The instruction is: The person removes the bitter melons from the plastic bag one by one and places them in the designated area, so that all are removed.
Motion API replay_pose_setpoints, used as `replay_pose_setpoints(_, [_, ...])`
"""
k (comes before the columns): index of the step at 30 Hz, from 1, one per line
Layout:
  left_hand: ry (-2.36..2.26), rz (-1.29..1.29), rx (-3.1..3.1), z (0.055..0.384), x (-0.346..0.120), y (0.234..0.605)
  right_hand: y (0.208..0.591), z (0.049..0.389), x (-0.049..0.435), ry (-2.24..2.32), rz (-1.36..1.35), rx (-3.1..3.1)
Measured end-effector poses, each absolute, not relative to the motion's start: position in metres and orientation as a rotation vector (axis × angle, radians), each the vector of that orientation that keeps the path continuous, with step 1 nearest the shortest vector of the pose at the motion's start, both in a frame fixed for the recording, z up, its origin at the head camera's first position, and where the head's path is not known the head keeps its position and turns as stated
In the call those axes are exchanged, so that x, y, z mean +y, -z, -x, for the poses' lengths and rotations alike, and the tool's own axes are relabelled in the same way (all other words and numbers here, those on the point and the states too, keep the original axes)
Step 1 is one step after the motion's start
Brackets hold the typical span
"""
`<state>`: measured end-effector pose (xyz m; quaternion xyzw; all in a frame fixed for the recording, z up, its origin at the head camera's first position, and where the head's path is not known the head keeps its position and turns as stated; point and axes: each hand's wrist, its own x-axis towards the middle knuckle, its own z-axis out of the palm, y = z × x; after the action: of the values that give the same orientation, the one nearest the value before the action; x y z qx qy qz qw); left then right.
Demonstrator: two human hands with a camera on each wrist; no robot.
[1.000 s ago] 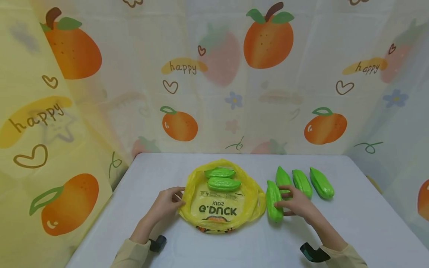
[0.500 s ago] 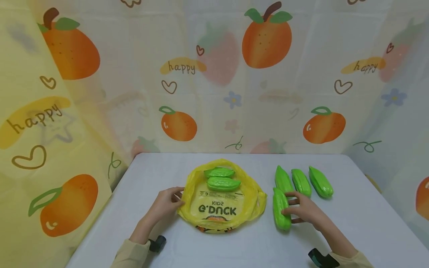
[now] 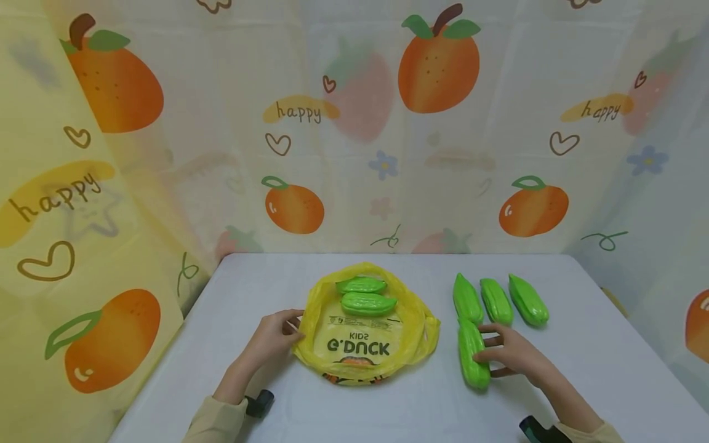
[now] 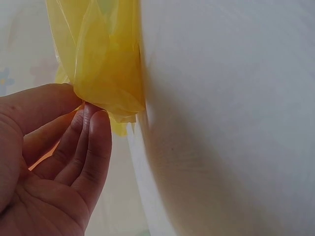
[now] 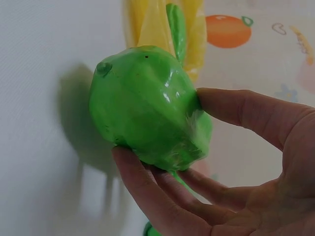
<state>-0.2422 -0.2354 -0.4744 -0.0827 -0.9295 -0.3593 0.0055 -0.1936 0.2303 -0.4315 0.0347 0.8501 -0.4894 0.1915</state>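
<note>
A yellow plastic bag (image 3: 416,344) lies flat with its mouth spread, and two green ridged toy vegetables (image 3: 368,304) rest inside near its far side. My left hand (image 3: 270,335) pinches the bag's left rim; in the left wrist view thumb and fingertips meet at the yellow film (image 4: 108,73). To the right of the bag, my right hand (image 3: 514,352) holds another green ridged toy vegetable (image 3: 471,354) lengthwise. Thumb on one side and fingers on the other grip it in the right wrist view, where its blunt end (image 5: 140,101) faces the camera and its shadow falls on the table.
Three more green toy vegetables stand in a row at the back right, the middle one (image 3: 496,301) between a left one (image 3: 467,296) and a right one (image 3: 528,300). The white table (image 3: 388,415) ends at a fruit-printed curtain (image 3: 343,160) behind.
My right hand has carried its green toy vegetable rightward and toward me, away from the bag's right edge. The left hand and the bag stay in place.
</note>
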Motion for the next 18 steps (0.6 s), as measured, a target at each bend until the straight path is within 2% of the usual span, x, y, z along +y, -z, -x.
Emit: replay_pose_setpoints(18, [1.131, 0.255, -2.899, 0.242, -0.235, 0.474, 0.441, 0.195, 0.249, 1.332, -0.146, 2.331])
